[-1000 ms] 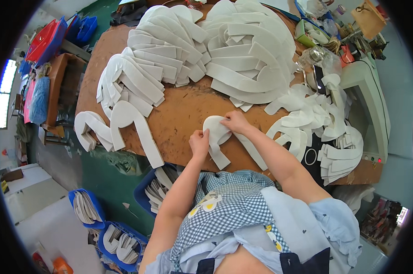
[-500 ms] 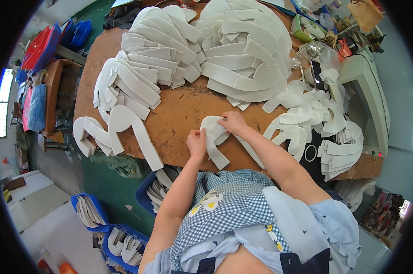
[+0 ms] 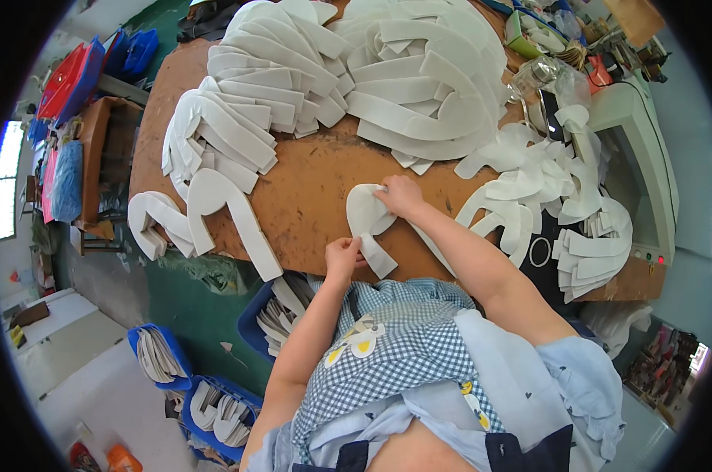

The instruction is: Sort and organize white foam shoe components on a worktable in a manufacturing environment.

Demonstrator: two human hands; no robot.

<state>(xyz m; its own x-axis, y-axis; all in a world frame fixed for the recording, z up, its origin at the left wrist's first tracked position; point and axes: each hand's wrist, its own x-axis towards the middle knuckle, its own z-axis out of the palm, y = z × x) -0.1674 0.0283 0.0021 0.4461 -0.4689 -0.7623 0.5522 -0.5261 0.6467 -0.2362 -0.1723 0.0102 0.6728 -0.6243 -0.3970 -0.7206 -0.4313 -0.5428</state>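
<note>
A white U-shaped padded piece [image 3: 361, 206] lies on the brown worktable, close to its front edge, with its curved end away from me. My left hand [image 3: 344, 258] pinches the lower part of its left leg between thumb and fingers. Near the top of the curve, my right hand [image 3: 401, 196] is closed on the piece's edge; a small grey bit shows at its fingertips, too small to name. A thinner white layer seems to lie over the piece. My right forearm hides much of the other leg.
Large overlapping piles of white U-shaped pieces [image 3: 431, 86] cover the table's far side. Thin white curved pieces [image 3: 521, 177] lie at right, beside a beige monitor-like box [image 3: 635, 157]. Below the table's left edge stand blue bins [image 3: 158, 355] of similar pieces.
My left hand has slid down the left leg of the piece, from near the curve toward its lower end. My right hand stays by the curve. The view has shifted slightly.
</note>
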